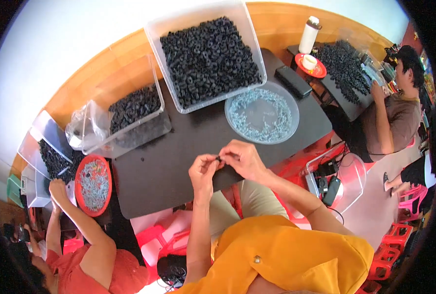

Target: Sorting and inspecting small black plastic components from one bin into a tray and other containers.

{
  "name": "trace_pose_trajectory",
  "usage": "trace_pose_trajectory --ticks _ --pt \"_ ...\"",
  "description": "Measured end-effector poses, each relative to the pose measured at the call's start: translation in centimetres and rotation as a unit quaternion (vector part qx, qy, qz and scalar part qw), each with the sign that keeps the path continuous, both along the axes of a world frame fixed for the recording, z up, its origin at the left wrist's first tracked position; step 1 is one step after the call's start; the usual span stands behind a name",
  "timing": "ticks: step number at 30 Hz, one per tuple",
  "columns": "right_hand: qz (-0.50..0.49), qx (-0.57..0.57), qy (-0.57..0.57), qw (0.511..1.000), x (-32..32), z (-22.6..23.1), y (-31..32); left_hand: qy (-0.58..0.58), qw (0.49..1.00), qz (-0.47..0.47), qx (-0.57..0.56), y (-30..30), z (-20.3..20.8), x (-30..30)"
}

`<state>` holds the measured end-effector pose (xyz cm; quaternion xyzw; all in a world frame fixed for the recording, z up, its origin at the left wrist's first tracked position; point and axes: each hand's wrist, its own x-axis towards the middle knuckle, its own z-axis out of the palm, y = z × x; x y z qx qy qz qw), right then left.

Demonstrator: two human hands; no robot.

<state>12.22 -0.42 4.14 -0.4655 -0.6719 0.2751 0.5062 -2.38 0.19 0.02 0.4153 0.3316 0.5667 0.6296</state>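
Note:
Over the near edge of the dark table (178,171), my left hand (203,171) and my right hand (245,159) meet fingertip to fingertip. Between them they pinch a small black part (219,159), mostly covered by the fingers. Just beyond my right hand lies a round clear tray (235,125) with many small bluish, shiny pieces (271,110) spread around in it. Farther back, a large clear bin (254,46) is filled with small black ring-like parts (208,59). Left of it, a second clear bin (144,130) holds more black parts (134,105).
A black oblong case (294,82) lies behind the round tray. At left, a person in red (100,264) reaches toward a red tray (108,183) of small pieces. At right, another person (399,115) works beside a heap of black parts (340,68). A clear box (355,183) holds chargers below.

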Motion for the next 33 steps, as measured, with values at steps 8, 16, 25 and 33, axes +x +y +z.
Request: trace_pose_trajectory --ticks 8,16,25,33 --pt "0.009 -0.148 0.101 0.984 0.3 1.1 -0.5 0.008 1.000 -0.011 0.017 -0.3 0.3 -0.1" --pt "0.000 0.056 -0.060 0.997 -0.6 1.2 -0.9 -0.012 1.000 -0.001 -0.012 0.1 -0.2 -0.4" --pt "-0.131 0.182 -0.229 0.947 2.8 5.4 9.9 -0.064 0.997 -0.008 -0.043 -0.3 0.3 -0.5" --pt "-0.210 0.155 -0.392 0.882 1.1 6.9 23.5 -0.029 0.999 -0.014 -0.039 -0.4 0.7 -0.6"
